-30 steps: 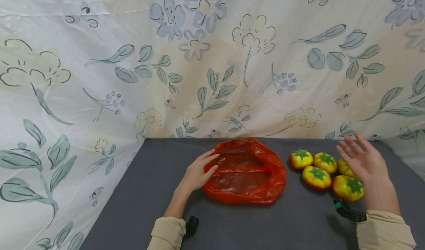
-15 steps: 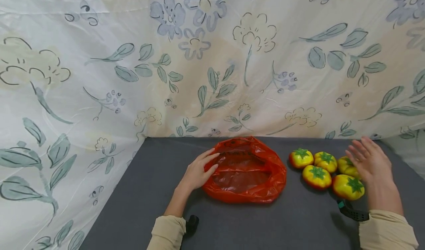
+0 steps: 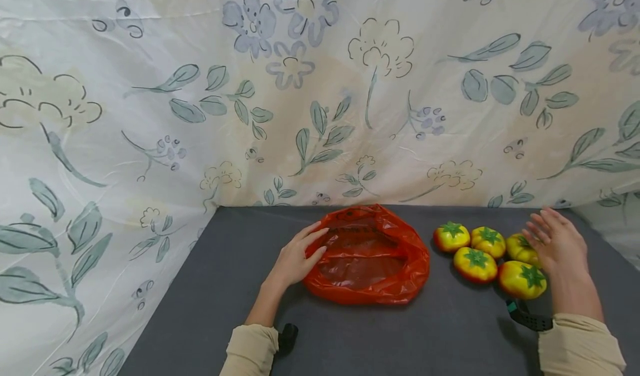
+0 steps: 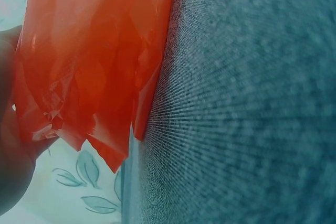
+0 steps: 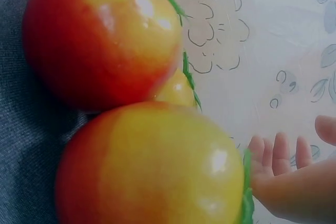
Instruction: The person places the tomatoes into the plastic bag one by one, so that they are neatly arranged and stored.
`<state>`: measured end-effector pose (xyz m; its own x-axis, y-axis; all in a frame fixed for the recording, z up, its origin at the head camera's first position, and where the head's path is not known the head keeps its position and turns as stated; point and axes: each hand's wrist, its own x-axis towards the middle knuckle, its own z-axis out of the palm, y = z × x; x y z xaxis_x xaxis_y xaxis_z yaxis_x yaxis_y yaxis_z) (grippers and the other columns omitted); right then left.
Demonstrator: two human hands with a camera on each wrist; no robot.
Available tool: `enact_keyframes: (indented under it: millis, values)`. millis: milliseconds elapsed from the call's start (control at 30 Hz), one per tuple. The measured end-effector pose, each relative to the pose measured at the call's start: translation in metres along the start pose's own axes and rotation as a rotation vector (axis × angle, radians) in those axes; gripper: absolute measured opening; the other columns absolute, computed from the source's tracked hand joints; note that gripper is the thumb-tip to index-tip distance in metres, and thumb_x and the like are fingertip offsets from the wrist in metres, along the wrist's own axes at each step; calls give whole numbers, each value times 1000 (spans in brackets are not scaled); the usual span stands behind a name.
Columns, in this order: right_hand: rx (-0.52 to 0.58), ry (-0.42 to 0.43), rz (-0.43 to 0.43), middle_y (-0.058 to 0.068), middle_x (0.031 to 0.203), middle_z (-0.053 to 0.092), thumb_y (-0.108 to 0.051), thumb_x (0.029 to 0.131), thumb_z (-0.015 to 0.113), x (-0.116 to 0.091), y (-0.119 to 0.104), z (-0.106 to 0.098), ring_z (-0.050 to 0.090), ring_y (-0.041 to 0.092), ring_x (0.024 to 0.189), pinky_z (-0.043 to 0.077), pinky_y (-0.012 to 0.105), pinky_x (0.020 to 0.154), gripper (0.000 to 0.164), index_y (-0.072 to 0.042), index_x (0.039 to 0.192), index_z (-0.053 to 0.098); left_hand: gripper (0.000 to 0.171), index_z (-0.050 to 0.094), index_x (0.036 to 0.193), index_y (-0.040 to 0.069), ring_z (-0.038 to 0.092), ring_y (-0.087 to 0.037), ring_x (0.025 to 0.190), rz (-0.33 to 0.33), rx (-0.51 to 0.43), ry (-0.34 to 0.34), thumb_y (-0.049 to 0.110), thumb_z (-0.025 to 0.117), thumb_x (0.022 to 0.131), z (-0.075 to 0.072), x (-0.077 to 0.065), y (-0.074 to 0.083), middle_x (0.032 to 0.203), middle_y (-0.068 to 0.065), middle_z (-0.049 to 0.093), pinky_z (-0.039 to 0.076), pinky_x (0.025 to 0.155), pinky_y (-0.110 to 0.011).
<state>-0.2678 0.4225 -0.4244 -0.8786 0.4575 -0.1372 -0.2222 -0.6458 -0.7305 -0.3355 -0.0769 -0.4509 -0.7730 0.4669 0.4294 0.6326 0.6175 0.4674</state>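
Observation:
A red plastic bag [image 3: 365, 265] lies on the dark grey table with its mouth gaping upward. My left hand [image 3: 295, 256] rests at the bag's left rim, fingers and thumb extended over the edge toward the opening. In the left wrist view, the bag's crinkled red side [image 4: 100, 51] hangs beside that hand. To the right sit several glossy yellow-and-red tomatoes [image 3: 475, 262] with green star-shaped tops, grouped close together. Just right of them my right hand [image 3: 562, 248] is raised, fingers loosely extended and palm facing the group. Two of the tomatoes [image 5: 152, 166] loom large in the right wrist view.
A floral cloth [image 3: 310, 115] hangs behind and to the left of the table [image 3: 220, 287]. Black wrist straps with devices show at both wrists, the right device [image 3: 527, 315] lying in front of the nearest tomato.
My right hand has shifted slightly right, uncovering more of the rear right tomato. My left hand stays at the bag's rim, and the bag and tomatoes have not moved.

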Motion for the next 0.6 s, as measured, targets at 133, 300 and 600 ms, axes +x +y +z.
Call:
enact_keyframes:
  millis: [133,300,600]
  values:
    - [-56,47,-9,-3,89,62,-17,83,74,2,2,0,57,12,83,52,26,62,36,-23,113,56,44,56,135,15,43,-26,129,-2,1,-4,23,64,92,0,0,0,145,-5,43,40,98,-54]
    - [-104,92,-31,-5,92,61,-17,81,76,0,3,1,55,10,84,52,24,61,37,-23,112,57,44,57,135,16,43,-25,129,-6,9,-9,23,64,92,0,0,0,145,-4,43,39,98,-53]
    - [-218,223,-88,-9,104,57,-23,81,76,31,5,-25,55,6,86,49,18,55,45,-25,121,56,44,57,135,16,43,-26,129,-11,-6,-8,20,66,91,0,0,1,145,-5,43,39,97,-55]
